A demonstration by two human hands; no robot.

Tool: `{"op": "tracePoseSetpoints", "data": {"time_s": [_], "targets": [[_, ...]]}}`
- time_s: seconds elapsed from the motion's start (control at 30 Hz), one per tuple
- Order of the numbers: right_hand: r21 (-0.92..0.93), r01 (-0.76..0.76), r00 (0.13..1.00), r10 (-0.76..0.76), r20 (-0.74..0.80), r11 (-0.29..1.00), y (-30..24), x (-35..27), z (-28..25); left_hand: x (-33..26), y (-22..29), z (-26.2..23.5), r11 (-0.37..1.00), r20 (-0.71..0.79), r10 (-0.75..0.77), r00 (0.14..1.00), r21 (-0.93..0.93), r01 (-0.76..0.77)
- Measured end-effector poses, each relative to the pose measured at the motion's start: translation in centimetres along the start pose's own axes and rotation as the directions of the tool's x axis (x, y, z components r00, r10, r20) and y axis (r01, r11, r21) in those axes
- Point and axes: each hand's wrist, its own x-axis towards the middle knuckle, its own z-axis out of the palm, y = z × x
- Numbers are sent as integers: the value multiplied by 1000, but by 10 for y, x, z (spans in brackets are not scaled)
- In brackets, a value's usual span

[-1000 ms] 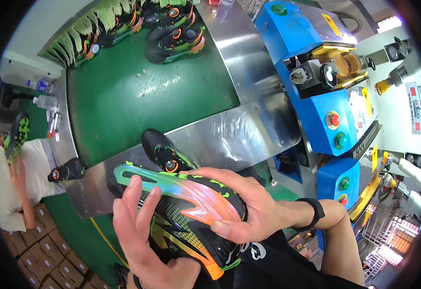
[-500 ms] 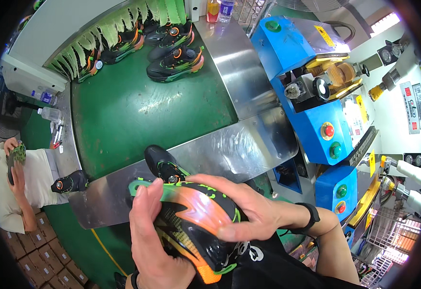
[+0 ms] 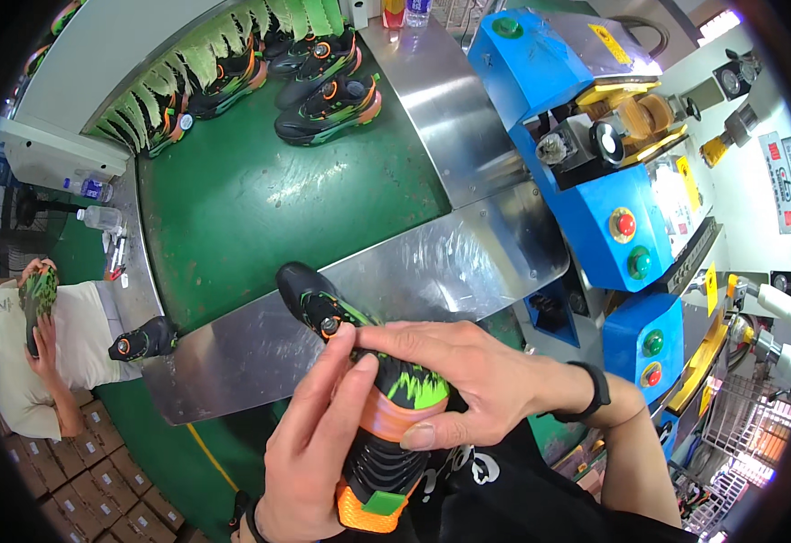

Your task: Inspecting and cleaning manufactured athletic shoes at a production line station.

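Observation:
A black sneaker (image 3: 385,462) with orange and green parts is held close to my body, its patterned sole turned partly upward. My left hand (image 3: 305,448) presses along its left side, fingers pointing away from me. On the other side my right hand (image 3: 477,376) grips it, thumb on the orange sidewall and fingers over the far end. The fingertips of both hands nearly meet there. Just beyond them, a second black sneaker (image 3: 309,297) with an orange dial stands on the metal ledge (image 3: 233,366), partly hidden by my fingers.
Several sneakers (image 3: 328,113) stand on the green conveyor belt (image 3: 287,199) beside a fringed curtain (image 3: 223,54). Blue machines (image 3: 595,231) with red and green buttons line the right. At left, another person (image 3: 47,344) holds a shoe near another sneaker (image 3: 142,340) and stacked cartons (image 3: 97,471).
The held sneaker has been turned, so its sole and orange-and-green end now face me more. My left fingers have moved right, close to my right hand. The view has shifted slightly.

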Motion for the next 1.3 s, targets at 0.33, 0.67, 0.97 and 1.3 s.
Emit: {"op": "tracePoseSetpoints", "data": {"time_s": [0.33, 0.67, 0.97, 1.3], "targets": [[61, 162, 947, -138, -290, 985, -19, 6, 23, -12, 24, 23, 921, -362, -266, 893, -370, 124], [270, 29, 999, -33, 13, 962, -10, 49, -10, 14, -4, 2, 769, -334, -249, 909, -639, -24], [321, 197, 968, -235, 84, 926, -3, 55, -28, 30, 16, -5, 625, -290, -484, 826, -775, 95], [316, 206, 970, -237, 60, 926, -3, 64, -24, 30, 6, 5, 826, -417, -312, 854, -563, 26]]}}
